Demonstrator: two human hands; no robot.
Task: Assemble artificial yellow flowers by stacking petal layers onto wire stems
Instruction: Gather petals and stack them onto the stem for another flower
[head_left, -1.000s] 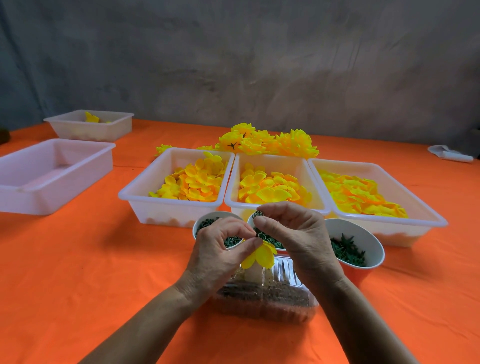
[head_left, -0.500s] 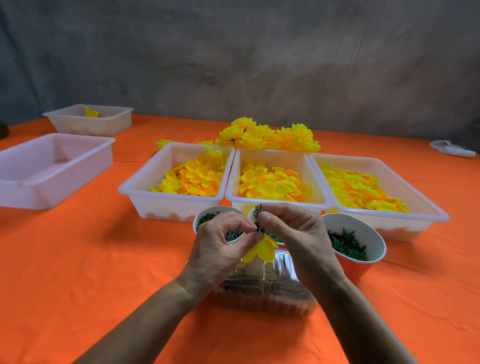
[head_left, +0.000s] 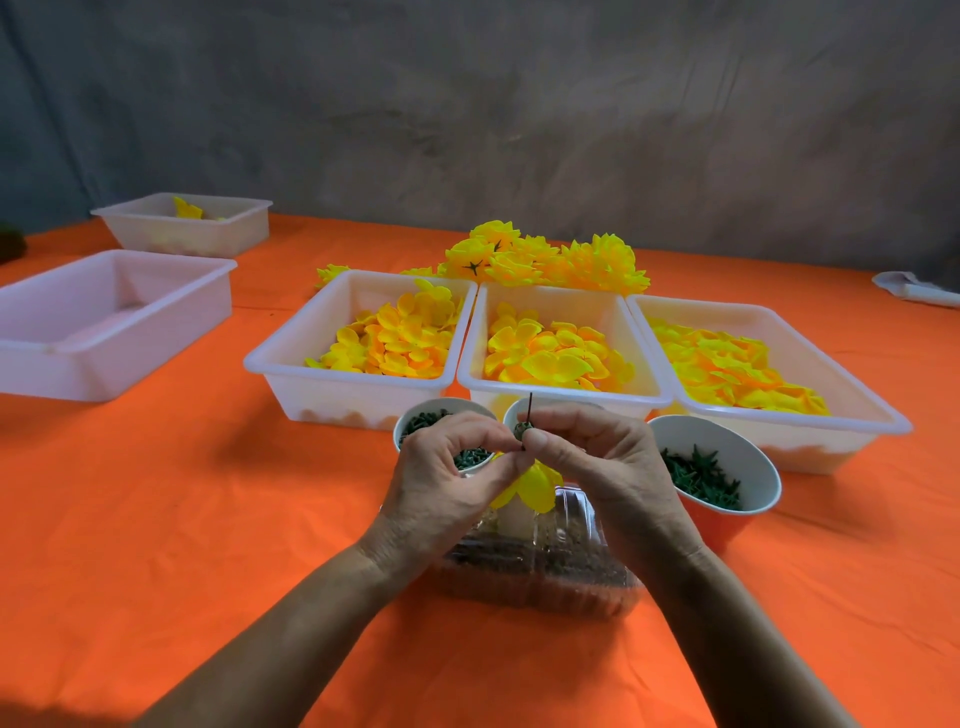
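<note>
An orange-clothed table (head_left: 156, 519) bears white bins (head_left: 353, 395), cups (head_left: 727, 519) and finished flowers (head_left: 545, 260).

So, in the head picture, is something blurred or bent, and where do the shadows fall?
Head view: even soft light; the tubs' shadow falls left on the tablecloth; the far table edge bows from the wide lens; the wire stem is sharp; no strong glare.

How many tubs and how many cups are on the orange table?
White plastic tubs: 5
Paper cups of green parts: 3
Total: 8
</note>
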